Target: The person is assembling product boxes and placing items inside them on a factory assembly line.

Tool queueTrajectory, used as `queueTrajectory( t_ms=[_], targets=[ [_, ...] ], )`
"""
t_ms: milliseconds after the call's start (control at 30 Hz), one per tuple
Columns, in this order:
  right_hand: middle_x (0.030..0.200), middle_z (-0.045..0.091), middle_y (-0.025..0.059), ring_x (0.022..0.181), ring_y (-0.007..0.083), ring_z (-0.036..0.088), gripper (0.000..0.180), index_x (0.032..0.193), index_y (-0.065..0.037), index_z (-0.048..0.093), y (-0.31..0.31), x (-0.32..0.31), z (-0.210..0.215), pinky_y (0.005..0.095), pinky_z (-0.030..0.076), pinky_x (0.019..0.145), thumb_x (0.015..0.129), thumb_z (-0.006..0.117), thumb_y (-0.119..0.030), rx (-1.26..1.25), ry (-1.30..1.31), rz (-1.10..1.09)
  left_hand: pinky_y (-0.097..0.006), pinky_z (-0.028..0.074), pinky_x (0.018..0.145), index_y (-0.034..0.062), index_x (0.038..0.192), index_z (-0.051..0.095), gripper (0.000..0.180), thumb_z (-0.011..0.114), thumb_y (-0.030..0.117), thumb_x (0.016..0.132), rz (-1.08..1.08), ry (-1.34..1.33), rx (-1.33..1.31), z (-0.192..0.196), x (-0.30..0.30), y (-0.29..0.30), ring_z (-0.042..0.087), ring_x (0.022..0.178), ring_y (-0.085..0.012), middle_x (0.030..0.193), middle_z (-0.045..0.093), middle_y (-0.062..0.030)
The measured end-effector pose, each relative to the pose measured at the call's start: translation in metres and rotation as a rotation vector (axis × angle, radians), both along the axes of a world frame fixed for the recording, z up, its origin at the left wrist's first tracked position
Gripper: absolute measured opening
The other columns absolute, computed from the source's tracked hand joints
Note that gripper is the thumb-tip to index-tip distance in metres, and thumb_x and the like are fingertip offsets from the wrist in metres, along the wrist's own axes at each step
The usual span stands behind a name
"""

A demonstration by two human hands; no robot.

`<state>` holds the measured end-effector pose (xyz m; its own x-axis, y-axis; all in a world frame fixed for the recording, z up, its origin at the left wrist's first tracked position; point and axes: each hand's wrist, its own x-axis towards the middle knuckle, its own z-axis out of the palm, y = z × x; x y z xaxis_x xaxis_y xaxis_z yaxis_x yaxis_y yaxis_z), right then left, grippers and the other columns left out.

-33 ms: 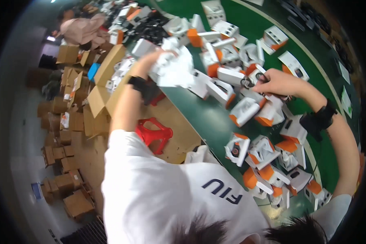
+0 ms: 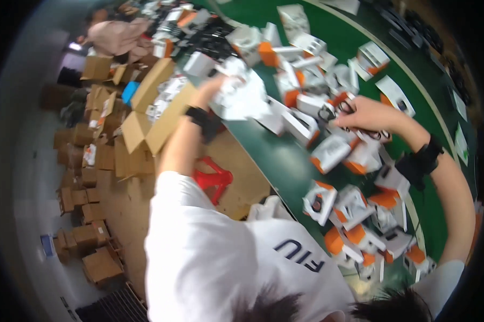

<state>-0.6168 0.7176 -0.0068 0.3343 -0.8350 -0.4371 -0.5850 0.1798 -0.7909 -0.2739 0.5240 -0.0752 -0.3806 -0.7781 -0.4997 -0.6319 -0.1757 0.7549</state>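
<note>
My left hand, blurred by motion, is at the near-left edge of the table. It grips crumpled white plastic bags, and its fingertips are partly lost in them. Over the middle of the boxes, my right hand is closed on a thin black cable, whose loops show at the fingertips and below the palm. Several open white boxes with orange insides lie beneath and around this hand, some with clear plastic bags in them. A dark round device shows in one white box nearer to me.
The green table has a heap of black items at its far left. A large open carton holding white boxes stands left of the table. A red stool is on the floor, with more cardboard boxes further left.
The whole view has shifted slightly, so most things sit a little further right. My left arm has moved slightly right with the white bags; my right hand stays over the boxes with the cable.
</note>
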Motion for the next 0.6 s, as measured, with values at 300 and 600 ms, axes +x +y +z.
queueTrajectory(
  t_ms=[300,600],
  targets=[
    [0.049,0.05,0.0024,0.037,0.0094,0.044,0.037,0.058,-0.004,0.052,-0.068,0.08,-0.007,0.0241,0.035,0.036,0.073,0.064,-0.036,0.199,0.087,0.042,-0.031,0.044,0.066,0.0022,0.09,0.059,0.031,0.063,0.023,0.068,0.3,0.099,-0.212,-0.112,0.022,0.033,0.056,0.073,-0.0185,0.08,0.061,-0.0091],
    [0.056,0.051,0.0021,0.042,0.0083,0.045,0.031,0.071,-0.002,0.053,-0.12,0.095,-0.054,0.021,0.032,0.035,0.079,0.059,-0.031,0.313,-0.276,-0.272,-0.034,0.046,0.082,-0.0002,0.109,0.047,0.03,0.043,0.015,0.083,0.94,1.052,0.418,-0.186,-0.018,0.04,0.056,0.094,-0.0237,0.106,0.056,-0.0121]
  ],
)
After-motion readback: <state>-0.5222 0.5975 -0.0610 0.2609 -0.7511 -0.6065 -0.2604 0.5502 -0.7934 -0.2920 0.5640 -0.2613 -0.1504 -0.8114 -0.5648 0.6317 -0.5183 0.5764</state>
